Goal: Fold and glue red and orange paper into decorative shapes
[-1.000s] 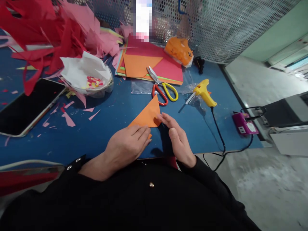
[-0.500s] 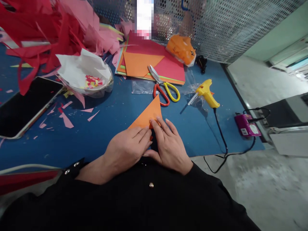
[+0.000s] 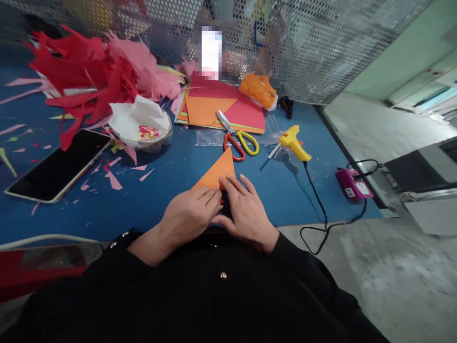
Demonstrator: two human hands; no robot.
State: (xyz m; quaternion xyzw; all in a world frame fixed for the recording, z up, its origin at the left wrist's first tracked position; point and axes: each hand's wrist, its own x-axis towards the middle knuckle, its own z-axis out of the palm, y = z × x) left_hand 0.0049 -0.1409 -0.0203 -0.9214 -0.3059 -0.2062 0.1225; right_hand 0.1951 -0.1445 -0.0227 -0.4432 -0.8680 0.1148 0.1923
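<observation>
A piece of orange paper comes to a point away from me, at the front edge of the blue table. My left hand is closed on its lower left side, fingers curled over the edge. My right hand grips the lower right side, its fingertips pressed on the paper and its thumb reaching toward the left hand. The fingers hide the paper's lower part. Just beyond its tip lie scissors with one red and one yellow handle, blades spread.
A stack of coloured paper lies at the back. A yellow glue gun with a cord rests on the right, near a purple power socket. On the left are a phone, a paper-lined bowl and red paper strips.
The camera view has shifted, so the table's things appear lower and farther off. Both hands stay on the orange paper, almost in the same pose.
</observation>
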